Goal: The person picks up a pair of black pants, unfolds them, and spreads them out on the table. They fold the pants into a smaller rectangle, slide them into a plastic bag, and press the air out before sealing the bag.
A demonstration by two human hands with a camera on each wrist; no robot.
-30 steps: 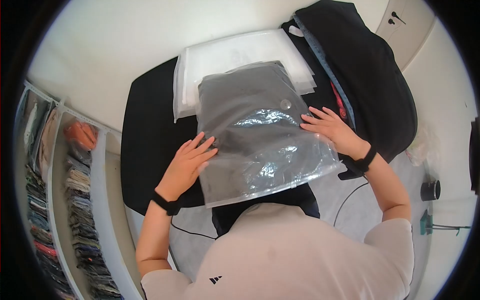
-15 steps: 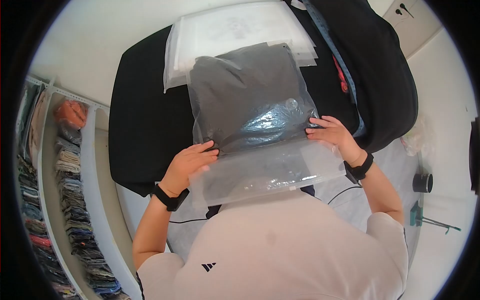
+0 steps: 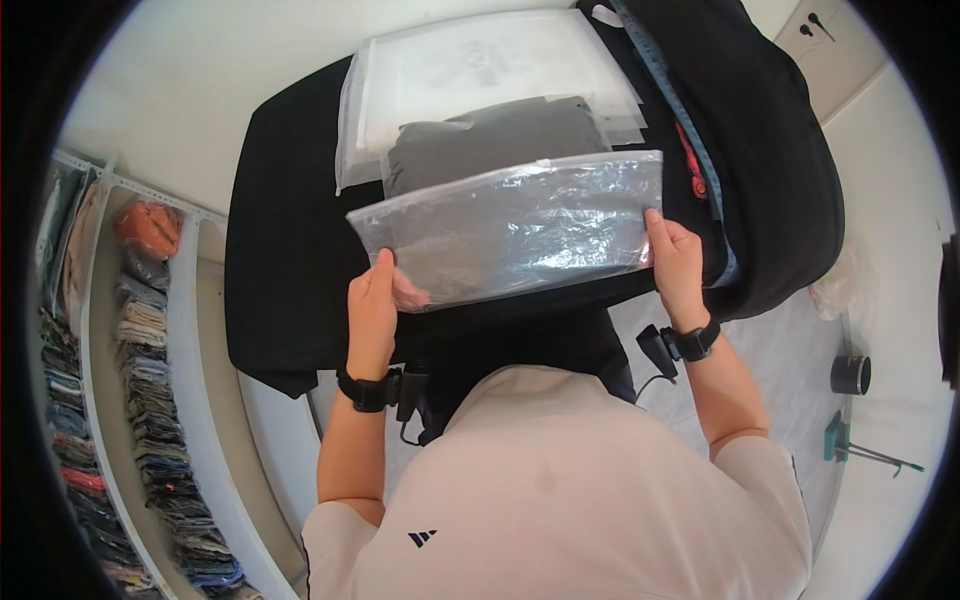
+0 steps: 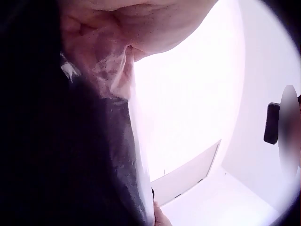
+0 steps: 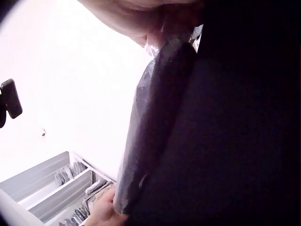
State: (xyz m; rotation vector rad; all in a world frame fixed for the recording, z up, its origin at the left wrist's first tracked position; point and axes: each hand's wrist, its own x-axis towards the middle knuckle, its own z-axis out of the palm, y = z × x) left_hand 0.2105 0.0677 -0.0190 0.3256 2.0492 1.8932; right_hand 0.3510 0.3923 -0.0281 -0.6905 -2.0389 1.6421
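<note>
A clear zip bag (image 3: pixel 520 225) with a folded dark grey garment (image 3: pixel 490 140) in it lies on the black-covered table. Its near end is folded up and over, so the zip edge crosses the garment. My left hand (image 3: pixel 375 305) pinches the fold's left end, thumb on top and fingers seen through the plastic. At the right end, my right hand (image 3: pixel 680 265) grips the fold the same way. The left wrist view shows the plastic (image 4: pixel 124 141) bunched at the hand. In the right wrist view the rolled edge (image 5: pixel 146 113) runs between both hands.
Flat clear bags (image 3: pixel 470 60) are stacked at the table's back. Dark clothing with a blue denim strip (image 3: pixel 725 200) lies on the right. Shelves of bagged folded clothes (image 3: pixel 155 400) stand at left. A black cup-like container (image 3: pixel 851 375) is at far right.
Both hands lay spread on the bag's sides, then took hold of its near end and folded the plastic flap away from the body, over the garment.
</note>
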